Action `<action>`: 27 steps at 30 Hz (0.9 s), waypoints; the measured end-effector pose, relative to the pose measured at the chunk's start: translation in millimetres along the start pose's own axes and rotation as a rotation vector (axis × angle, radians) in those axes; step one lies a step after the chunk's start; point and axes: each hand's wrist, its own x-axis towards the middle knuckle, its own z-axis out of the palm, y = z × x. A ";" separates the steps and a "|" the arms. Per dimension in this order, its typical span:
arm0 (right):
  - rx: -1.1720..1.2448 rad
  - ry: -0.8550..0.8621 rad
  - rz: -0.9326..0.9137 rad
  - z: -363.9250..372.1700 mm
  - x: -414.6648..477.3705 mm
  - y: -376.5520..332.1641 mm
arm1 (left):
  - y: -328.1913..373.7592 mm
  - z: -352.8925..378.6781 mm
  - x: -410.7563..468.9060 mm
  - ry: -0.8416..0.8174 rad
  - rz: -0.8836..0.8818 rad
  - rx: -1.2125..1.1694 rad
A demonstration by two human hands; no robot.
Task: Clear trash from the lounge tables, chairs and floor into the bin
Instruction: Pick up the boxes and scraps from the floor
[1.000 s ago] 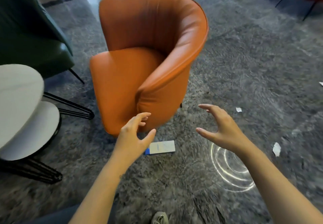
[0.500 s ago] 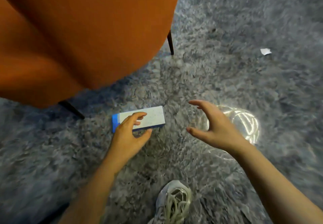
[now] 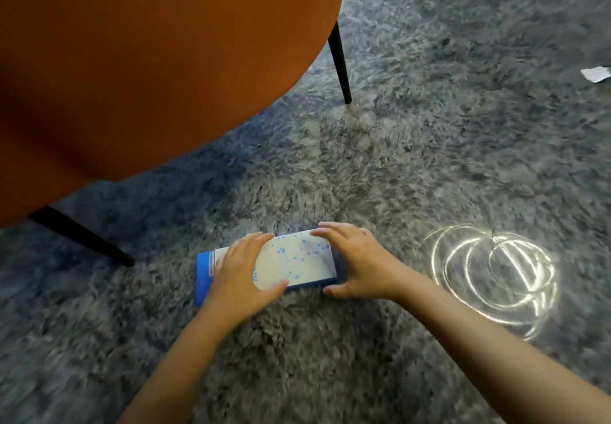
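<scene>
- Box [image 3: 291, 263], flat, white with blue specks and a blue left end, lies on the grey shag rug [image 3: 413, 165] just in front of the orange chair [image 3: 148, 59].
- Left hand [image 3: 243, 274] is spread over the box's left half, fingers reaching across the far edge, thumb curled along the near edge; it cups the box but I cannot tell whether it grips yet.
- Right hand [image 3: 358, 260] is at the box's right end, fingers arched over the far corner, thumb stretched low on the rug by the near corner; wide open, it brackets the end, and contact is unclear.
- Both bare forearms come in from the bottom of the view, converging on the box.
- Two thin black chair legs show: one [image 3: 340, 63] planted in the rug beyond the box, another [image 3: 82, 235] slanting out to the left of it.
- Ring-shaped patch of bright light [image 3: 489, 278] sits on the rug just right of the right wrist.
- White paper scrap [image 3: 595, 74] lies on the rug at the far right edge, well apart from the hands.
</scene>
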 end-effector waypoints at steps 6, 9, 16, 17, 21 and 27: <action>-0.053 -0.026 -0.019 23.9 16.3 15.0 | -19.4 13.7 13.2 -0.099 -0.001 0.243; -0.034 0.010 -0.049 20.6 20.4 15.1 | -14.2 14.6 19.2 -0.105 -0.015 0.324; 0.091 0.241 -0.044 -39.8 -29.1 17.7 | 41.8 -13.7 24.1 0.069 0.132 0.277; 0.091 0.290 -0.020 -50.0 -41.8 19.0 | 55.2 -16.4 26.0 0.078 0.139 0.247; 0.120 0.462 0.055 -80.9 -100.9 24.2 | 108.6 -17.4 29.7 0.112 0.185 0.153; 0.104 0.658 0.247 -97.3 -217.2 33.2 | 201.4 12.6 18.7 0.044 0.353 0.075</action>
